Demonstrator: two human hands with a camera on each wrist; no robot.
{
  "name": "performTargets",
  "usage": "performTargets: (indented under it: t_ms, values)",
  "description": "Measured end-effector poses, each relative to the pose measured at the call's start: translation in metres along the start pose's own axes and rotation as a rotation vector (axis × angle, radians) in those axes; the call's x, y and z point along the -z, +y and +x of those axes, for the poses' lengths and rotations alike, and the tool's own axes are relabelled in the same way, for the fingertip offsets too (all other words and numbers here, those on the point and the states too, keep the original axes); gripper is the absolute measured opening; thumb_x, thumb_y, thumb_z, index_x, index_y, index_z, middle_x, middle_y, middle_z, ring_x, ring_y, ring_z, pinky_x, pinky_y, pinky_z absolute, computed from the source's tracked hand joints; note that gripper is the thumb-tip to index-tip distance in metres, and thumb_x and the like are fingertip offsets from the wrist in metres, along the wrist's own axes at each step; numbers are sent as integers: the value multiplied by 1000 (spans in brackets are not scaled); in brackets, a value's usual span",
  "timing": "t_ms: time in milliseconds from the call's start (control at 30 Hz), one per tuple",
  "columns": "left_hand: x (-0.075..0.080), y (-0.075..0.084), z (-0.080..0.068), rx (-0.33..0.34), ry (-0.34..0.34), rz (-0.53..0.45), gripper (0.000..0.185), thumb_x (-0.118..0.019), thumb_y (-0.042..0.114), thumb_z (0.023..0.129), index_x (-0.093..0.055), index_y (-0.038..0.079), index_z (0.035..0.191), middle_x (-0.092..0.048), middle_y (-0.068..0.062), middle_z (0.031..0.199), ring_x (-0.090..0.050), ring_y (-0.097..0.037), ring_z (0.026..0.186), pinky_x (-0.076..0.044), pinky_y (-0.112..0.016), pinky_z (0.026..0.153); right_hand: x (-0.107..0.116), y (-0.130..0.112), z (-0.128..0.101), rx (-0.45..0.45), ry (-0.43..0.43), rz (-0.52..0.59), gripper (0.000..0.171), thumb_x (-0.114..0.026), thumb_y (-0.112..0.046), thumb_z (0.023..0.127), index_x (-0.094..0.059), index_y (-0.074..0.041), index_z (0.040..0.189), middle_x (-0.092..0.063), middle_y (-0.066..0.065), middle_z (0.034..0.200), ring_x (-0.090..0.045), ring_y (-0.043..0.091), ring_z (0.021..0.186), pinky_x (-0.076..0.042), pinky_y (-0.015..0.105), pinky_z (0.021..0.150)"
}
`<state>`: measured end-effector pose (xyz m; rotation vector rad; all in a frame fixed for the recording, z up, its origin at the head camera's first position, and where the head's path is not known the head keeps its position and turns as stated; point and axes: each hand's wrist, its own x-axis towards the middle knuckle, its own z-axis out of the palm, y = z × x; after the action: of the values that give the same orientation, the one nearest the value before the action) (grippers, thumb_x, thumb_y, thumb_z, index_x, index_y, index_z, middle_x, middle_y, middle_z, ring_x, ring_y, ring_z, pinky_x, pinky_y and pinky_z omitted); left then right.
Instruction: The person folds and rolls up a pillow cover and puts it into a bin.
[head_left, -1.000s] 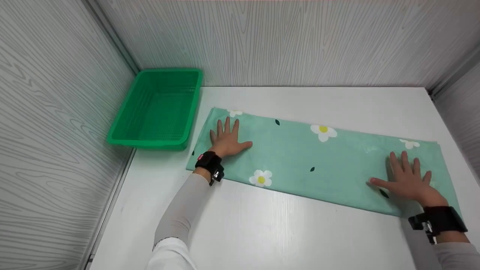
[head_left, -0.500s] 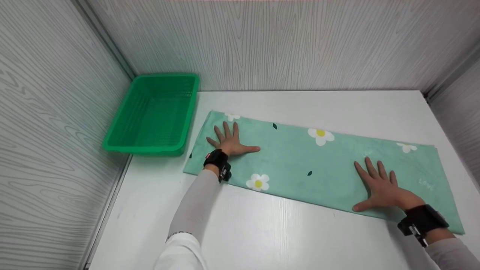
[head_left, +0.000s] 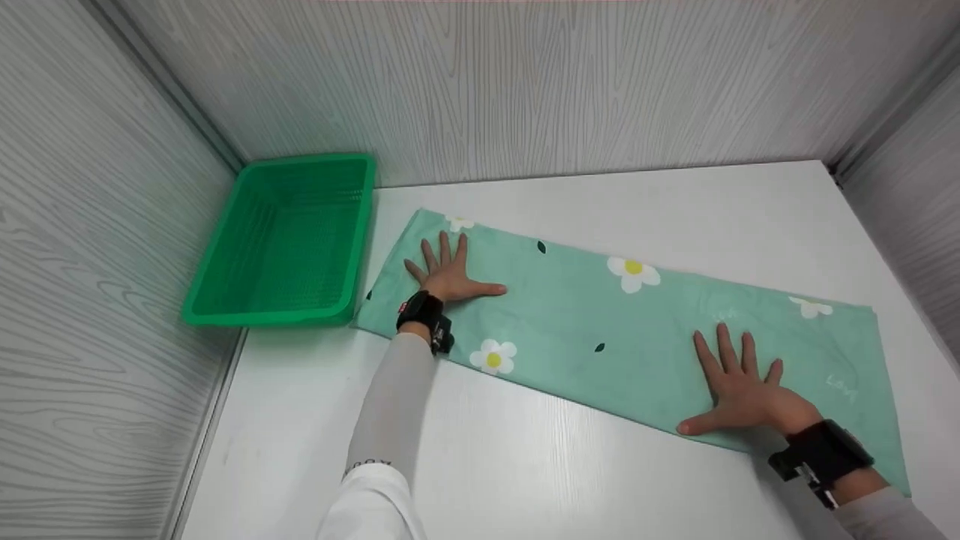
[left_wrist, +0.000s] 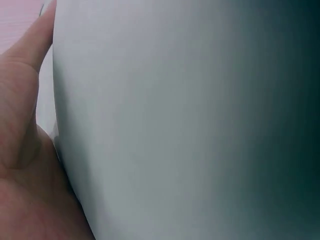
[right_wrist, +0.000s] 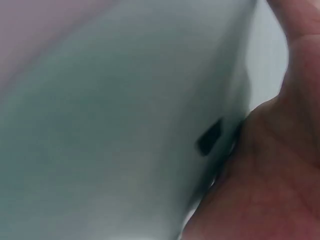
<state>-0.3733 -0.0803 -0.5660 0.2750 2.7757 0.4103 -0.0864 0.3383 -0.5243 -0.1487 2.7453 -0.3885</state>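
Head view: both hands' fingers (head_left: pixel 448 251) spread flat on cloth (head_left: pixel 600 322).

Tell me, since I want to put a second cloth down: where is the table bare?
Bare table lies in front of the green floral cloth, between the two sleeves, and behind it up to the back wall. The far left is crowded: the green basket sits close beside the cloth's left end. The left hand and right hand rest flat on the cloth.

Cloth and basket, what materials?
Cloth: soft woven or fleecy fabric, probably; matte, lies limp and flat under both hands, printed daisies. Basket: moulded plastic, likely; slightly glossy green, rigid rim, fine mesh walls.
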Motion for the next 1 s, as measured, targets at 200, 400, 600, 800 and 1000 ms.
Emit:
performTargets:
  t_ms: [200,400,600,800,1000]
  values:
    - [9,-20,-4,3,-7,15,142,-50,99,39,17,38,148,29,0,155,32,-37,138,26,-70,92,-10,-33,-2,-36,-19,-53,138,-64,-83,58,-1,-4,152,9,32,153,9,61,134,-4,87,81]
    - [23,-29,-3,-2,-17,12,138,-57,94,45,10,36,151,23,-1,157,26,-37,140,19,-72,98,-13,-53,2,-56,-17,-76,139,-62,-86,56,-6,-2,152,4,34,152,4,63,133,-7,88,79]
    - [37,-27,-11,-12,28,24,130,-60,88,55,0,30,154,15,-7,159,20,-41,141,13,-73,100,-2,-54,11,-34,-34,-40,128,-58,-83,66,-4,-6,153,2,33,153,2,63,133,-12,87,79]
    - [40,-1,-45,-51,206,47,109,-66,70,73,-12,22,155,8,-14,159,20,-43,141,11,-74,100,12,-24,22,204,103,26,130,-79,-66,60,-6,-12,154,0,25,157,3,53,140,-8,81,92]
    - [17,37,-100,-26,164,1,103,-52,75,78,-11,18,155,-1,-19,159,7,-44,143,-5,-75,102,18,16,20,319,165,39,137,-90,-57,44,-19,-13,153,1,23,158,7,50,141,-3,78,97]
